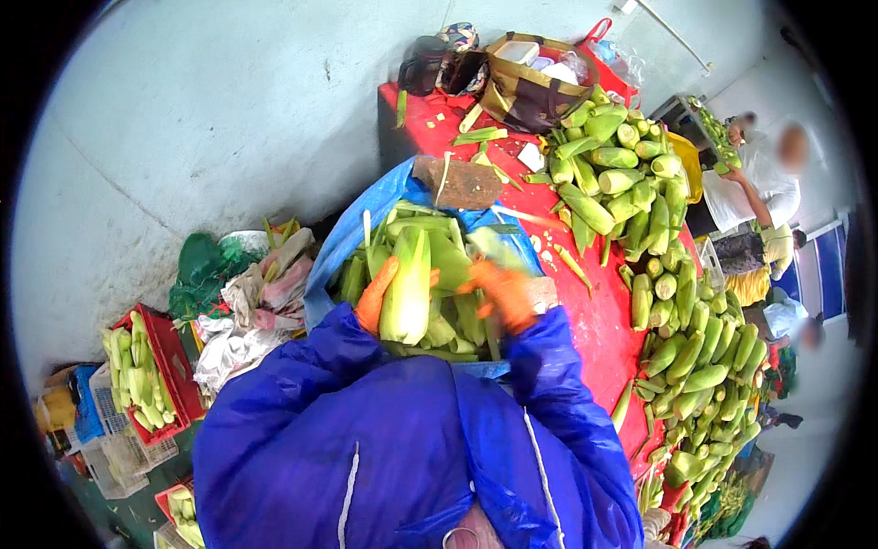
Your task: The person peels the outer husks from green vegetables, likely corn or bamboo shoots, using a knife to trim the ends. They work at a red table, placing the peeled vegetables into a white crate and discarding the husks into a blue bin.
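Observation:
My left hand (375,298), in an orange glove, is wrapped round a pale green ear of corn (407,288), which stands upright in front of me. To its right is my right hand (505,295), also gloved in orange and smeared by motion, so I cannot make out its grip. A blurred piece of green husk (497,247) shows just above that hand. Below both hands, a blue plastic bag (322,274) gapes wide, with loose green corn husks (448,337) inside it. A brown block (455,183) rests at the bag's far edge.
A large heap of unshucked corn (695,348) covers the right part of the red table (585,316). Bags (540,87) stand at its far end. Left of me are crumpled sacks (265,293) and a red crate (183,384) of peeled corn. Other people (764,183) work at far right.

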{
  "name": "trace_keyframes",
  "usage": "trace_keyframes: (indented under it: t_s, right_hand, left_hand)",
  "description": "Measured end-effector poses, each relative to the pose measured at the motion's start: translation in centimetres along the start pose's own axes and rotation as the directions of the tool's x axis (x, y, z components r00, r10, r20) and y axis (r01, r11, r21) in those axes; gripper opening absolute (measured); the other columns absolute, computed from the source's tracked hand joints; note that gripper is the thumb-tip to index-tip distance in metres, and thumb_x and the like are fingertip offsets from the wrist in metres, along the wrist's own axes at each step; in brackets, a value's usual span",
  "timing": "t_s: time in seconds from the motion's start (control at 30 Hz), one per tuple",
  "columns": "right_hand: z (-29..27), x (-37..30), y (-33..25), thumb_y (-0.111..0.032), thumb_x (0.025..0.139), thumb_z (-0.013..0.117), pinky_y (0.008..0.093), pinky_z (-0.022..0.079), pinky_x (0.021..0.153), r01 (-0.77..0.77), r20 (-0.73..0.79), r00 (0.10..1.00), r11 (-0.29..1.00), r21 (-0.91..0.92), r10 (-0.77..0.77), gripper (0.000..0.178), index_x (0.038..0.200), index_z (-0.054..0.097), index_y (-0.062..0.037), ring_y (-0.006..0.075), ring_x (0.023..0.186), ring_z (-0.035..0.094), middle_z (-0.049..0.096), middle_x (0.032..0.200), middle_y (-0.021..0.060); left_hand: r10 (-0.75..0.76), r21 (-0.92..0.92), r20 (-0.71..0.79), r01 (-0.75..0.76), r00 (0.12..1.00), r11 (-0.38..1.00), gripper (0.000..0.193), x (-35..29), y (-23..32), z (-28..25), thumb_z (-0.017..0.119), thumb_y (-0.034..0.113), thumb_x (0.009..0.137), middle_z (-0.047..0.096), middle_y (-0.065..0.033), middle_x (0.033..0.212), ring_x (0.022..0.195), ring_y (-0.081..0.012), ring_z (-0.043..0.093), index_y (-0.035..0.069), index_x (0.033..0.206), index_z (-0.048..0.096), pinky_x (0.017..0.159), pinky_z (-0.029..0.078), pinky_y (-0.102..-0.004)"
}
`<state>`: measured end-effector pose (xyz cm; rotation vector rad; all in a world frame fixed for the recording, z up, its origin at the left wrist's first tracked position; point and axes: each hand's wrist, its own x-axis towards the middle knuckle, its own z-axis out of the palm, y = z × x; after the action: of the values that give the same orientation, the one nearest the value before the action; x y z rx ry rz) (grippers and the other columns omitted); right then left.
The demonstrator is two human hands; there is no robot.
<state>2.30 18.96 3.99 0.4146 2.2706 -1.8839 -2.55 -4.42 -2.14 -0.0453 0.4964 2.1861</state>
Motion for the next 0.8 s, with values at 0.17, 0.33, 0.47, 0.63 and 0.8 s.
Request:
trace_keyframes:
  t_s: [0.17, 0.33, 0.47, 0.63, 0.8]
  right_hand:
    - [3.7, 0.7, 0.3, -0.037, 0.08, 0.07, 0.0265, 0.04, 0.045, -0.195, 0.205, 0.959, 0.98, -0.036, 0.198, 0.041, 0.092, 0.066, 0.0017, 0.0135, 0.046, 0.053, 0.065, 0.07, 0.0081]
    - [4.7, 0.0, -0.7, -0.034, 0.076, 0.073, 0.0282, 0.041, 0.045, -0.185, 0.119, 0.972, 0.974, -0.128, 0.201, 0.04, 0.089, 0.065, 0.0027, 0.0141, 0.048, 0.056, 0.062, 0.064, 0.0077]
    - [4.2, -0.1, -1.0, -0.036, 0.075, 0.073, 0.029, 0.044, 0.044, -0.154, 0.128, 0.976, 0.973, -0.171, 0.177, 0.044, 0.094, 0.065, 0.0039, 0.0143, 0.047, 0.057, 0.063, 0.068, 0.0082]
    - [4.3, -0.5, -1.1, -0.031, 0.075, 0.072, 0.0287, 0.041, 0.046, -0.186, 0.094, 0.975, 0.969, -0.165, 0.203, 0.034, 0.084, 0.066, 0.0008, 0.0136, 0.049, 0.055, 0.06, 0.059, 0.0064]
    - [4.7, -0.8, -0.6, -0.024, 0.077, 0.065, 0.03, 0.043, 0.046, -0.214, 0.024, 0.975, 0.965, -0.155, 0.22, 0.028, 0.087, 0.064, 0.0026, 0.0137, 0.05, 0.055, 0.061, 0.064, 0.0071]
  left_hand:
    - [0.083, 0.392, -0.203, 0.003, 0.976, 0.92, 0.064, 0.9, -0.1, 2.9, 0.055, 0.049, 0.093, 0.06, -0.0132, 0.12, 0.101, -0.0227, 0.062, 0.002, 0.136, 0.043, 0.085, 0.052, -0.0331]
    - [0.216, 0.497, -0.245, -0.068, 0.945, 0.865, 0.06, 1.9, -1.3, 2.9, 0.063, 0.038, 0.091, 0.059, -0.0087, 0.118, 0.102, -0.0185, 0.059, 0.003, 0.136, 0.043, 0.087, 0.049, -0.0324]
    - [0.278, 0.675, -0.088, -0.148, 0.957, 0.723, 0.056, 1.8, -0.9, 4.0, 0.062, 0.033, 0.093, 0.058, -0.0072, 0.118, 0.106, -0.0159, 0.055, 0.003, 0.136, 0.042, 0.091, 0.045, -0.0309]
    - [0.275, 0.606, -0.024, -0.205, 0.961, 0.769, 0.051, 2.4, -1.9, 2.5, 0.061, 0.029, 0.094, 0.058, -0.0049, 0.118, 0.106, -0.0141, 0.054, 0.003, 0.134, 0.044, 0.092, 0.045, -0.0304]
    - [0.26, 0.611, -0.042, -0.181, 0.965, 0.77, 0.05, 2.4, -1.9, 2.5, 0.062, 0.028, 0.094, 0.059, -0.0051, 0.116, 0.103, -0.0138, 0.055, 0.004, 0.134, 0.045, 0.09, 0.046, -0.03]
